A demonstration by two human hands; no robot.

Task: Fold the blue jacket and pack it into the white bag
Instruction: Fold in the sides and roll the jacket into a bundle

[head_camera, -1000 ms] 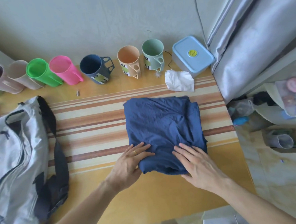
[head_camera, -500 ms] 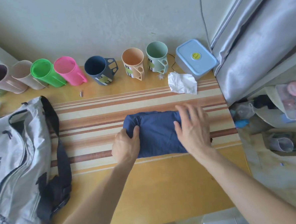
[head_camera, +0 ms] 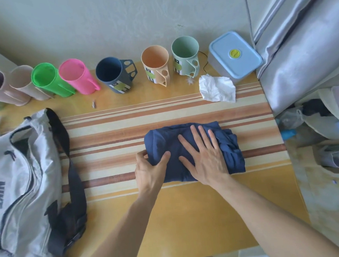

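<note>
Jacket cloth lies under the right fingers, which are spread wide and flat on top of the bundle, pressing down without gripping. Half a second ago that right hand lay further right, over the bundle's right end; now it sits at the middle, and loose, rumpled folds show at the right end. The left fingers curl round the bundle's left near corner, the thumb on top of the cloth, so the left hand pinches that edge much as it did half a second ago. A second ago the jacket was a broad square with both hands at its near edge; now it is a narrower oblong, folded in half.

It rests on the striped mat in the middle of the table. The bag lies well apart at the left, its dark strap trailing over the mat's left edge, unmoved. Along the wall stands a row of cups, with a blue-lidded box at the right end and a crumpled tissue just before it, all as before.
</note>
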